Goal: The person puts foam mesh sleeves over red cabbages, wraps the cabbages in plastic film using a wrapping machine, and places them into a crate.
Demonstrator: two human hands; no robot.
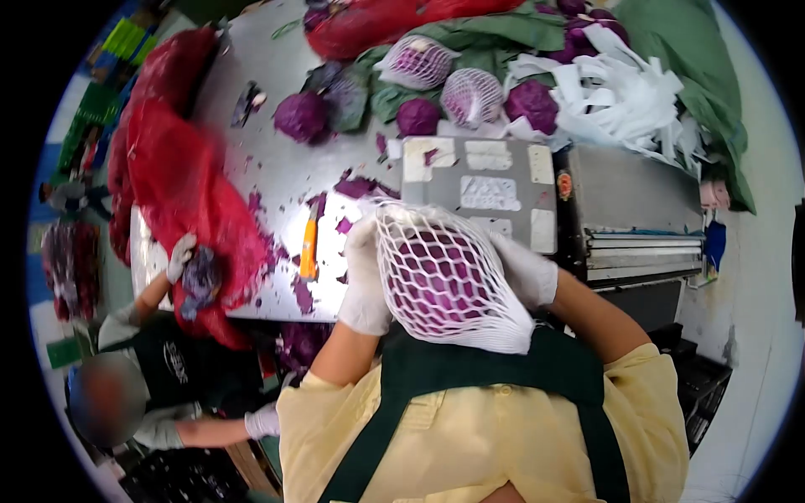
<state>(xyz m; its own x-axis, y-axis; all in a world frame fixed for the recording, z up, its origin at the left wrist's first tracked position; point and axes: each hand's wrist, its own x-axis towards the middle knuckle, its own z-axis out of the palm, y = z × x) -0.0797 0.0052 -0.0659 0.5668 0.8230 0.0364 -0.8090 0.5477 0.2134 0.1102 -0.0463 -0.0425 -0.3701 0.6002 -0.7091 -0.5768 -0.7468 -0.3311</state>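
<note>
A purple cabbage (440, 277) in a white foam net sits between my two gloved hands, above the table's front edge. At its left side, my left hand (366, 272) is wrapped round the net. On the right, my right hand (524, 270) presses against the net, its fingers partly hidden behind it. The net's gathered end points down to the right. An orange knife (309, 243) lies on the metal table (260, 168) left of my left hand. Just beyond the cabbage is a grey scale-like plate (478, 189) with pale labels.
Netted cabbages (472, 97) and bare cabbages (302, 116) lie at the back, beside white foam nets (616, 92). A metal machine (633, 197) stands right. Red netting (180, 159) covers the left side, where a co-worker's gloved hand (181, 256) touches a cabbage (202, 277).
</note>
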